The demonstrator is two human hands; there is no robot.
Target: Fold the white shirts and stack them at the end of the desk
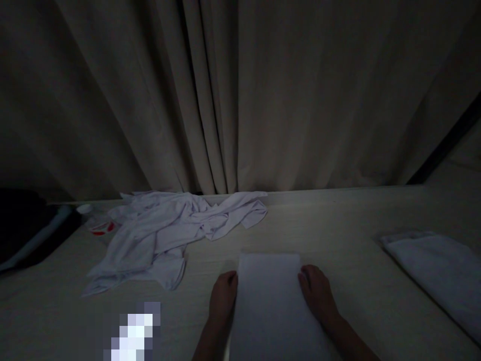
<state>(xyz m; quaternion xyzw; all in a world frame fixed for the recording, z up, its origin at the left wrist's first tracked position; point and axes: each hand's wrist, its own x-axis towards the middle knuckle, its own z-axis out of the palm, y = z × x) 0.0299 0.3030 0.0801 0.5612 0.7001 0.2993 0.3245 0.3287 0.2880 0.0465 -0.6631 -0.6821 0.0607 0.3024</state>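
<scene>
A flat white rectangle that looks like a folded cloth (270, 306) lies on the pale surface in front of me, its near end cut off by the frame. My left hand (223, 296) is closed at its left edge, with the fingers curled against the side. On the opposite edge, my right hand (315, 291) is also closed, thumb and fingers drawn together at the border. The fingertips of both hands are partly hidden, and the light is dim.
A crumpled white garment (161, 235) spreads to the left, beside a clear bottle (97, 223) with a red label. Dark fabric (26, 230) is at the far left. Another folded white cloth (439, 271) lies right. Long curtains (285, 100) hang behind. A pixelated bright patch (135, 333) covers the lower left.
</scene>
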